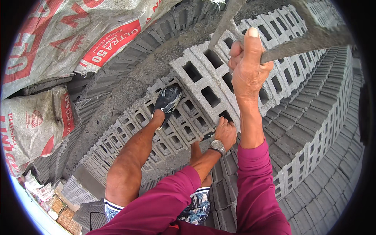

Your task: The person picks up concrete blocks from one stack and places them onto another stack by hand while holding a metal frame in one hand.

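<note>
My left hand [226,131], with a metal watch [217,147] on its wrist, grips the near end of a grey hollow concrete block [200,84]. Its fingers curl at the end hollow. That block stands at the end of a raised row of similar blocks [280,64], hollows facing up. Farther out, my right hand [250,66] is closed around a rough grey bar [293,47], thumb pointing up. A second rough bar [227,25] slants down beside that hand. How the bars join is not clear.
My shoe [168,102] stands on a lower row of hollow blocks [156,137]. Stacked blocks [305,133] fill the right side. Cement sacks [78,31] lie at upper left, another sack [39,125] below them. Gritty ground [129,74] runs between the stacks.
</note>
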`<state>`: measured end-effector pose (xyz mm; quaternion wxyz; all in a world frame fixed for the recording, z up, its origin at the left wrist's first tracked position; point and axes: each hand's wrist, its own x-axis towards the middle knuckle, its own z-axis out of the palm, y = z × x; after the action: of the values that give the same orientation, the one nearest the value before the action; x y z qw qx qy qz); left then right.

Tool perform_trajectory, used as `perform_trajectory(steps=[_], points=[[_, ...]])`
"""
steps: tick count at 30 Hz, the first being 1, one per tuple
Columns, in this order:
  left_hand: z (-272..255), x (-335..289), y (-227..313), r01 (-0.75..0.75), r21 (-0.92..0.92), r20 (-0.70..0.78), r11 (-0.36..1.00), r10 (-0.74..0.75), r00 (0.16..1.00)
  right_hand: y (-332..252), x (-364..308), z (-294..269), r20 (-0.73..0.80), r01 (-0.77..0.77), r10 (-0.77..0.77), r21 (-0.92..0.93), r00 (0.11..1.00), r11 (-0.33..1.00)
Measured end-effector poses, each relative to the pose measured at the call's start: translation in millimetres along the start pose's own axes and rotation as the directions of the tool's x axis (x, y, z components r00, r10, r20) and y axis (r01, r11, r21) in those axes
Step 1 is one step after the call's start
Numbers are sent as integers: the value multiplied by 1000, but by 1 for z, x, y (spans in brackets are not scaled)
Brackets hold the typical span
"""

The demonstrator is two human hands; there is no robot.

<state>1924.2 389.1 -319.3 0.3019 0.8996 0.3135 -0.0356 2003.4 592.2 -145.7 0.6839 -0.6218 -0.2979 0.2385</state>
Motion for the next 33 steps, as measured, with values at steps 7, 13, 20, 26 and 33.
perform_trajectory(steps=[7, 13, 20, 26, 33], points=[[17, 19, 9, -139, -341, -432, 930, -24, 902, 116, -12, -17, 35, -86, 107, -382, 994, 920], [0, 1, 2, -16, -22, -4, 1000, 16, 1000, 72, -10, -18, -43, -239, 235, -170, 971, 956], [-21, 6, 7, 31, 60, 57, 998, -34, 998, -12, -34, -96, -163, -287, 258, -197, 952, 937], [-20, 10, 10, 18, 56, 100, 998, -23, 995, -47, -70, -146, -248, -288, 265, -62, 932, 956], [-22, 16, 23, -20, 25, 32, 999, 19, 999, 57, -139, -206, -197, -263, 189, -481, 962, 836]])
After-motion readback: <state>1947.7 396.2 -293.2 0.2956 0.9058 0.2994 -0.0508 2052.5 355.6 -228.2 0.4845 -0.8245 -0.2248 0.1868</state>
